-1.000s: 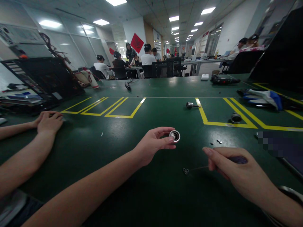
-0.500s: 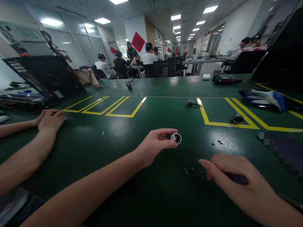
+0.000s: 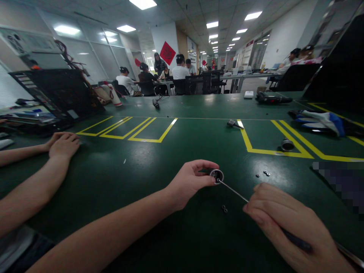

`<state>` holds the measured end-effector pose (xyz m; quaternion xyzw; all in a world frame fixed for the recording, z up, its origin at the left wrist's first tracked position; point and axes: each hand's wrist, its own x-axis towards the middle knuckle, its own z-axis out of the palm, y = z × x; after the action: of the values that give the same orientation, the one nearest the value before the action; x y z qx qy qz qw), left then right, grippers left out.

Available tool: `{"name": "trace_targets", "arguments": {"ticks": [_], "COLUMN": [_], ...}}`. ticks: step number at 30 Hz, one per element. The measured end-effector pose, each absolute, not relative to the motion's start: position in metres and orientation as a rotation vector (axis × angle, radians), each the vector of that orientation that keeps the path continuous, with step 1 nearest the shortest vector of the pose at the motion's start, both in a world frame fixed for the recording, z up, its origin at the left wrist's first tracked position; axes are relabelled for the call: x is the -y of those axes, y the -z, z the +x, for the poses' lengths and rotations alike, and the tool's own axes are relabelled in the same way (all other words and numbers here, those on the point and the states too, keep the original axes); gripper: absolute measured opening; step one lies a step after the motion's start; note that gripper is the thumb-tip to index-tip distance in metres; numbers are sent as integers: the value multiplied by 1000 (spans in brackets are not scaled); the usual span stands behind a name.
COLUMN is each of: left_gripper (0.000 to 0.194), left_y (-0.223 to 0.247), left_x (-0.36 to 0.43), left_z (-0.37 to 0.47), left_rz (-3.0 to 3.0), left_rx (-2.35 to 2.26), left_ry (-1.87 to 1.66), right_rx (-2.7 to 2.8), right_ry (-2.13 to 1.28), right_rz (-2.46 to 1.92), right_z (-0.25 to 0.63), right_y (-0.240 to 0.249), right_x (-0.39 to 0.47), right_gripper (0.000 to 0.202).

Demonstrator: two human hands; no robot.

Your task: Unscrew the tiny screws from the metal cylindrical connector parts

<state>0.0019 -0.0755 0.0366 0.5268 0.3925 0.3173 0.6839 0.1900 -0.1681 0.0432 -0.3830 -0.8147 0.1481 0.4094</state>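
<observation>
My left hand [image 3: 193, 176] pinches a small round metal housing [image 3: 221, 173] between thumb and fingers, its open end turned toward me. In my right hand [image 3: 284, 223] is a screwdriver [image 3: 233, 191], its dark handle lying in the closed palm. The thin shaft runs up to the left, and its tip is inside the mouth of the housing; what the tip touches is too small to tell. Below the housing, a pair of small dark rings [image 3: 224, 209] lies on the green table. More small rings [image 3: 266, 173] lie farther right.
A co-worker's hands [image 3: 64, 145] rest at the left on the table [image 3: 142, 163]. A metal piece with a shaft [image 3: 234, 124], a dark cylindrical part [image 3: 287, 144], gloves [image 3: 324, 122] and a power tool [image 3: 273, 98] lie beyond. Yellow tape [image 3: 278, 153] marks bays.
My right hand has turned and brought the screwdriver's tip into the housing. One small ring beside the nearer pair no longer shows on the table. The view has shifted slightly.
</observation>
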Motion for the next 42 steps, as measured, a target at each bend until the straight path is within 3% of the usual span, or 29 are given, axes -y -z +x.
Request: {"name": "trace_targets", "arguments": {"ticks": [26, 30, 36, 42], "left_gripper": [17, 15, 21, 26], "left_y": [-33, -31, -34, -35], "left_x": [89, 85, 81, 80], "left_z": [14, 11, 7, 7], "left_rz": [1239, 1252, 1221, 1182], "left_rx": [-1010, -990, -1000, -992], "left_ry": [-801, -802, -803, -773], "right_rx": [2188, 1989, 1760, 1739], "right_ry": [-196, -256, -604, -688], "right_rz": [-1018, -1015, -1422, -1496], "right_z": [174, 179, 187, 187], "right_y": [-46, -52, -51, -46], "right_x": [173, 175, 162, 154], "right_gripper": [25, 32, 54, 55]}}
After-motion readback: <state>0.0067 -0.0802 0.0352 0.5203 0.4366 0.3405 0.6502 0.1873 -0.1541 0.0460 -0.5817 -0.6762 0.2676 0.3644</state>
